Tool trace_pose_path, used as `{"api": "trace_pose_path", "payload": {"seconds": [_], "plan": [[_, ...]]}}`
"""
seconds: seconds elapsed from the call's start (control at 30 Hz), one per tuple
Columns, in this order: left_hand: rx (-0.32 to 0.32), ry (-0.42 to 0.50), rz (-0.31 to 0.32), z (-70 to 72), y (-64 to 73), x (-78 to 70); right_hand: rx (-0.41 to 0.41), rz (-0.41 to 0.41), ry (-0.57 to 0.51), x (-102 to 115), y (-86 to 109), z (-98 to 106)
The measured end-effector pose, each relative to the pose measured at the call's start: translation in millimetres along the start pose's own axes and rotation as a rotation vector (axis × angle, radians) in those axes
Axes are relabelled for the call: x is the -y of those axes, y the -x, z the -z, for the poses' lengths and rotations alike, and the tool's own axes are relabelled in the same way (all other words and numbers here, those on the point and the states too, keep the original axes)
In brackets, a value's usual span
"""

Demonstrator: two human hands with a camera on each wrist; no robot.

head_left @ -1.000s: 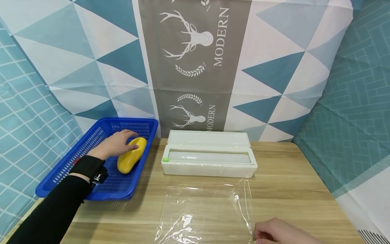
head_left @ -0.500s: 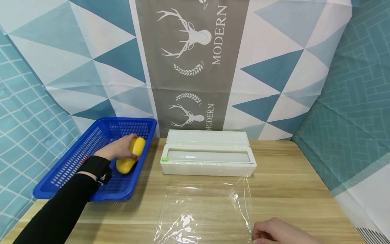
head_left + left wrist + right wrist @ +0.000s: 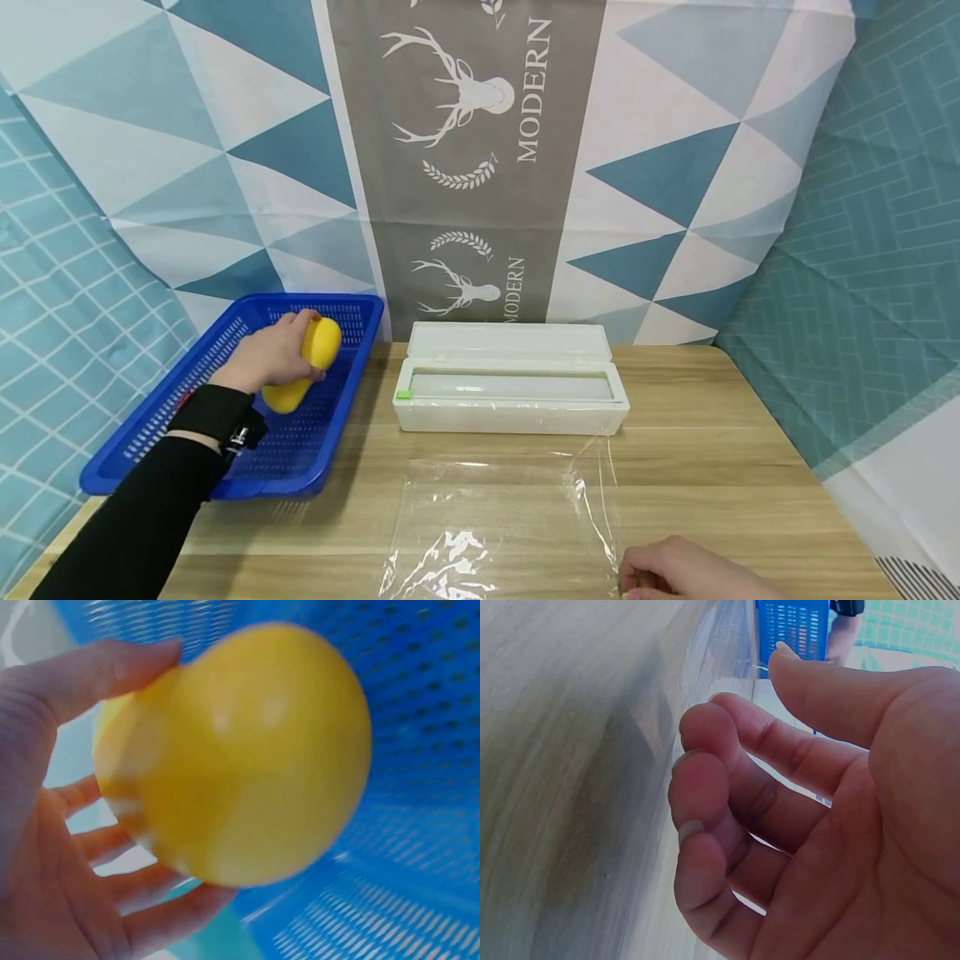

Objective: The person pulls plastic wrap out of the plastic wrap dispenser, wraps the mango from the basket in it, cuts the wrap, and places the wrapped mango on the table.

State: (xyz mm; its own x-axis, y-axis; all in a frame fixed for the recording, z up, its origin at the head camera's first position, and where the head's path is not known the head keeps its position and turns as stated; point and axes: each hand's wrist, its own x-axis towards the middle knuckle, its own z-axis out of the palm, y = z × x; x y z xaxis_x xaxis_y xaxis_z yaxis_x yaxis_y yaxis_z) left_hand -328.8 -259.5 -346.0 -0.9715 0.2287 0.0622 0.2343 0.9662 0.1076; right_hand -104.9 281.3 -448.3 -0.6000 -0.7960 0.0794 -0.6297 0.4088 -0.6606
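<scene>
In the head view my left hand (image 3: 273,354) grips a smooth yellow mango (image 3: 322,343) over the blue basket (image 3: 296,479). The left wrist view has the mango (image 3: 262,757) large, with the thumb over one side and the other fingers round its underside. My right hand (image 3: 686,571) rests at the table's front, beside the right edge of a clear sheet of cling film (image 3: 510,517). Its fingers (image 3: 705,791) are loosely curled and the thumb stands apart, with nothing between them in the right wrist view.
A white cling film box (image 3: 510,417) stands at the back of the wooden table (image 3: 705,467), its lid (image 3: 513,342) raised and the film running out toward the front. Something small and red (image 3: 183,400) lies in the basket. Patterned cloth (image 3: 465,192) hangs behind.
My left hand has closed its fingers round the mango and moved it slightly up and left within the basket. The right hand has stayed beside the film.
</scene>
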Motion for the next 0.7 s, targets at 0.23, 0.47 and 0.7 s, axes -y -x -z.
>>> {"api": "trace_pose_path", "payload": {"seconds": [0.23, 0.47, 0.7], "plan": [[-0.189, -0.084, -0.033, 39.8, 14.1, -25.7, -0.001, 0.029, -0.003, -1.3, -1.4, -1.5], [-0.301, -0.114, -0.17, 58.2, 29.4, -84.1, 0.024, 0.009, -0.015, -2.4, -3.7, -1.2], [-0.368, -0.122, -0.394, 49.1, 44.6, -138.1, 0.013, 0.02, -0.007, -3.0, -4.6, -2.8]]}}
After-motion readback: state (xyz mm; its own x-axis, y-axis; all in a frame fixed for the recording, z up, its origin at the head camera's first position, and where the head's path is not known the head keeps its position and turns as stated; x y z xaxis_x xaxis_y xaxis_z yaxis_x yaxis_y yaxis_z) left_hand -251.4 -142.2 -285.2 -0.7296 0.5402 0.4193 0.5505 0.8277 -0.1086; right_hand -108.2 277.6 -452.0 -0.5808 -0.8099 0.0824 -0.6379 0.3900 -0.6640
